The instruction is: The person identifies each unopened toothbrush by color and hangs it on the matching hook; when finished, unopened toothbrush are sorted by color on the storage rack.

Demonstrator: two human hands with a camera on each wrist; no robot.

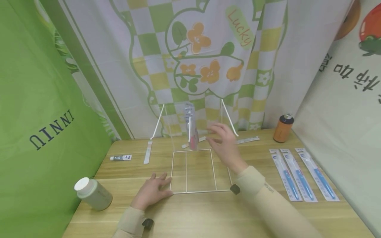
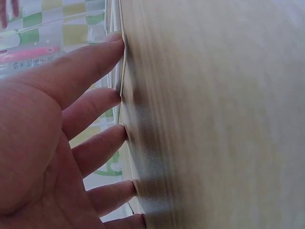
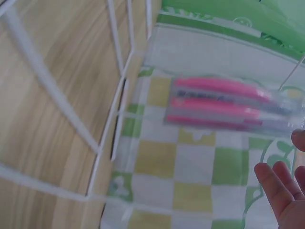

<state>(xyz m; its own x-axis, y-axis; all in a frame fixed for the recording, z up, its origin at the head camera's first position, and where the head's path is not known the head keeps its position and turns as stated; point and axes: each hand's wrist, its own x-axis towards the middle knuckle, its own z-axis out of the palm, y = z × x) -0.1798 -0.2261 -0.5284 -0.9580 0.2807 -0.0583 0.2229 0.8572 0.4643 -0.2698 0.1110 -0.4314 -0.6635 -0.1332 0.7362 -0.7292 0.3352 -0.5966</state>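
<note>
Pink toothbrushes (image 1: 192, 140) in clear packs hang from a hook of the white wire rack (image 1: 199, 192). The same packed toothbrushes (image 3: 212, 102) show several pink handles in the right wrist view. My right hand (image 1: 224, 145) is just right of the hanging packs, fingers loosely bent and parted from the thumb, with nothing in its grasp. In the right wrist view, only its fingertips (image 3: 274, 183) show, near the packs' upper end. My left hand (image 1: 152, 190) rests spread at the rack's front left corner, its thumb (image 2: 112, 43) against the base wire.
Three packs with blue toothbrushes (image 1: 303, 175) lie at right, near an orange and black bottle (image 1: 283, 129). At left stand a green-grey jar (image 1: 95, 195) with a white lid and a toothpaste tube (image 1: 120, 158). Label strips (image 1: 148, 152) lie about the rack; a patterned curtain (image 1: 208, 66) hangs behind.
</note>
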